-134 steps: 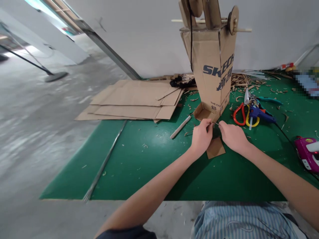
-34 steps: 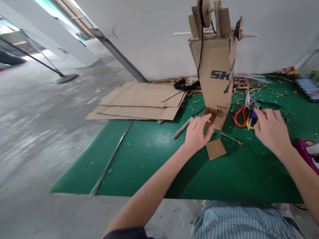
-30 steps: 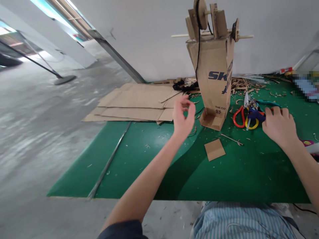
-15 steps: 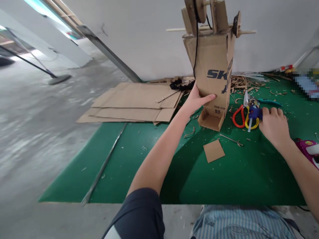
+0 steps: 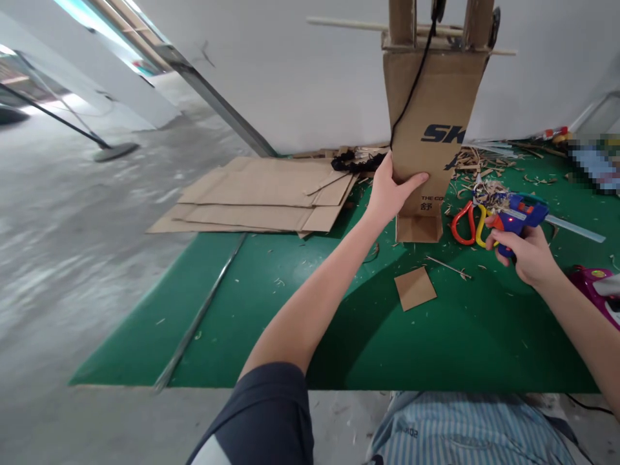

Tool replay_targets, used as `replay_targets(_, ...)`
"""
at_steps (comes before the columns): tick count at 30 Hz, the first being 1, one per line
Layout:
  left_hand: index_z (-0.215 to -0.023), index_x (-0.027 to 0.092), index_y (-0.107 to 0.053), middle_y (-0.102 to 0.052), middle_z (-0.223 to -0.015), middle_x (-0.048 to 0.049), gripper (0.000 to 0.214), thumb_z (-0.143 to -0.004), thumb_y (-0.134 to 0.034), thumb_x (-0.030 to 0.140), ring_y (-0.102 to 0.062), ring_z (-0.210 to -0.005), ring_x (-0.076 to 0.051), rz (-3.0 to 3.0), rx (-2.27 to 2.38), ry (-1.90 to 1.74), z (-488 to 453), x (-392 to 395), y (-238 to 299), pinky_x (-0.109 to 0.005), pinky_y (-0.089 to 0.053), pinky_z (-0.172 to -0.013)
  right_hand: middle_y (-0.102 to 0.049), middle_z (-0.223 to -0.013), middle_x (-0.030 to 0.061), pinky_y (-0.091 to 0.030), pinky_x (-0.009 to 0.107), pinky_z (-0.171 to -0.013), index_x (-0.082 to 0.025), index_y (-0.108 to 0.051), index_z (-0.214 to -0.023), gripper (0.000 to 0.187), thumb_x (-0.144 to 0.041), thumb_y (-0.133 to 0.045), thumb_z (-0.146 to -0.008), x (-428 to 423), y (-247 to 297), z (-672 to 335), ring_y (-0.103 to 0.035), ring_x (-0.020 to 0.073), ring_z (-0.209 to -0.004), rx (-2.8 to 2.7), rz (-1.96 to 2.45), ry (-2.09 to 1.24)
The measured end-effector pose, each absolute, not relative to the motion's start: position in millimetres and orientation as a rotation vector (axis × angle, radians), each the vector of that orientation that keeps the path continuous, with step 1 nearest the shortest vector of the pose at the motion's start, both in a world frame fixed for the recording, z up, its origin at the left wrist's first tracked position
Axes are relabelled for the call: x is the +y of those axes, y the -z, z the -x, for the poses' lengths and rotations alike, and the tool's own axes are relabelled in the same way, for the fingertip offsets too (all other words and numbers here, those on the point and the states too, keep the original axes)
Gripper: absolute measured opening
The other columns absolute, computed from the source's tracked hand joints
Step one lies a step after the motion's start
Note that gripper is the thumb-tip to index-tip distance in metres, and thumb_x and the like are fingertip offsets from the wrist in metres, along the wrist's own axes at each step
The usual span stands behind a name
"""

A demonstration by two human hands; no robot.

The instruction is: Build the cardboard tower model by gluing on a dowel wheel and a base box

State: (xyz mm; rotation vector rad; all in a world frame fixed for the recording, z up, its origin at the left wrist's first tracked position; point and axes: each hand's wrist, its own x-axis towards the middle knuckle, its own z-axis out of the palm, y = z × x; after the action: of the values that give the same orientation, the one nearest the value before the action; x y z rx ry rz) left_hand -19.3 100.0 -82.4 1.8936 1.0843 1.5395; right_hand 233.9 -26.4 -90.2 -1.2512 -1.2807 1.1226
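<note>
A tall cardboard tower (image 5: pixel 433 123) printed with dark blue lettering stands on the green mat, with wooden dowels and cardboard parts on top. My left hand (image 5: pixel 391 194) grips its lower left side, thumb across the front. A cardboard flap (image 5: pixel 419 228) folds out at its base. My right hand (image 5: pixel 526 250) holds a blue hot glue gun (image 5: pixel 517 216) by the handle, with a white glue stick (image 5: pixel 576 228) at its rear. Near that hand lie red-handled scissors (image 5: pixel 462 223). A small cardboard square (image 5: pixel 415 288) and a thin metal skewer (image 5: pixel 448 267) lie in front of the tower.
A green mat (image 5: pixel 285 323) covers the table, scattered with cardboard shavings. Flat cardboard sheets (image 5: pixel 256 203) lie to the left, and a long metal rod (image 5: pixel 198 310) lies near the mat's left edge. A pink device (image 5: pixel 593 290) sits at right. Concrete floor surrounds the table.
My right hand has lifted the glue gun from the pile of tools. The tower now stands straighter under my left hand, and the view has shifted slightly.
</note>
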Motion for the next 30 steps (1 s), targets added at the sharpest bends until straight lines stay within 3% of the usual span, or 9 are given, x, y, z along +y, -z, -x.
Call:
replay_targets(5,-0.11,0.021,-0.062,-0.066,-0.117,-0.0098,0.041,-0.086,-0.07,0.053,-0.064,-0.116,-0.028,-1.828,1.06,-1.657,11,96,94,-0.046,-0.054,-0.101,-0.05,-0.047,-0.0044,-0.023,0.022,-0.032,-0.016,-0.064,-0.088,0.024,-0.036,-0.069,-0.075,-29,75,-234,-0.037,0.0072,-0.034,-1.322,1.358,-1.369)
replay_targets(9,-0.109,0.021,-0.064,-0.064,-0.12,-0.0103,0.043,-0.082,-0.075,0.053,-0.059,-0.125,-0.03,-1.826,1.037,-1.703,21,103,87,-0.047,-0.051,-0.106,-0.063,-0.07,0.0017,-0.019,0.02,-0.03,-0.017,-0.061,-0.09,0.022,-0.034,-0.067,-0.077,-30,78,-232,-0.04,0.0053,-0.037,-1.358,1.428,-1.488)
replay_targets(12,-0.117,0.022,-0.062,-0.066,-0.123,-0.0104,0.053,-0.08,-0.074,0.057,-0.062,-0.123,-0.03,-1.808,0.855,-1.582,26,108,81,-0.049,-0.05,-0.107,-0.067,-0.088,0.0056,-0.021,0.02,-0.03,-0.017,-0.06,-0.094,0.023,-0.033,-0.066,-0.078,-31,83,-225,-0.044,0.005,-0.039,-1.388,1.423,-1.532)
replay_targets(16,-0.121,0.025,-0.059,-0.067,-0.126,-0.0087,0.051,-0.084,-0.069,0.059,-0.06,-0.128,-0.029,-1.736,0.719,-1.63,20,106,82,-0.048,-0.047,-0.111,-0.062,-0.07,-0.0005,-0.025,0.022,-0.033,-0.017,-0.061,-0.099,0.023,-0.032,-0.061,-0.081,-32,90,-212,-0.041,0.006,-0.037,-1.47,1.49,-1.489)
replay_targets(21,-0.124,0.027,-0.057,-0.066,-0.129,-0.0073,0.046,-0.089,-0.065,0.056,-0.057,-0.132,-0.027,-1.775,0.705,-1.651,14,98,84,-0.048,-0.044,-0.114,-0.057,-0.058,-0.005,-0.043,0.025,-0.049,-0.018,-0.06,-0.094,0.016,-0.031,-0.059,-0.084,-31,96,-203,-0.048,0.0091,-0.043,-1.639,1.519,-1.253)
replay_targets(30,-0.121,0.027,-0.057,-0.065,-0.125,-0.007,0.047,-0.09,-0.059,0.062,-0.056,-0.132,-0.029,-1.854,0.971,-1.714,12,73,63,-0.048,-0.044,-0.113,-0.054,-0.056,-0.0053,-0.042,0.027,-0.048,-0.018,-0.061,-0.095,0.023,-0.037,-0.063,-0.082,-36,100,-202,-0.049,0.0113,-0.044,-1.512,1.429,-1.235)
